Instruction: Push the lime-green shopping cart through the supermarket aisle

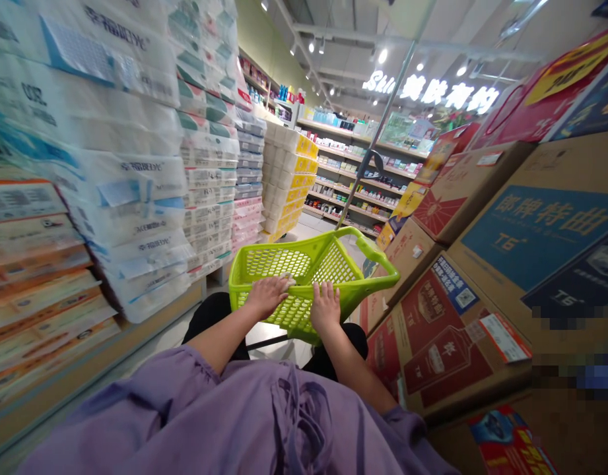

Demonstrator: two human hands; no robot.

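A lime-green shopping basket (pixel 278 257) with perforated walls, a large handle loop and a long metal pole stands in front of my knees. My left hand (pixel 268 296) is at its near rim, closed over a small crumpled white tissue (pixel 286 282) pressed against the plastic. Just to the right, my right hand (pixel 326 307) grips the same rim, its fingers hooked over the top and pointing into the basket. Between the two hands a short stretch of rim shows. The part of the basket in view holds no goods.
Tall stacks of wrapped tissue packs (pixel 135 171) line the left side, with yellow-and-white packs (pixel 288 178) beyond. Cardboard cartons (pixel 442 330) are piled close on the right. Shelves of small goods (pixel 353 165) stand at the far end of the aisle.
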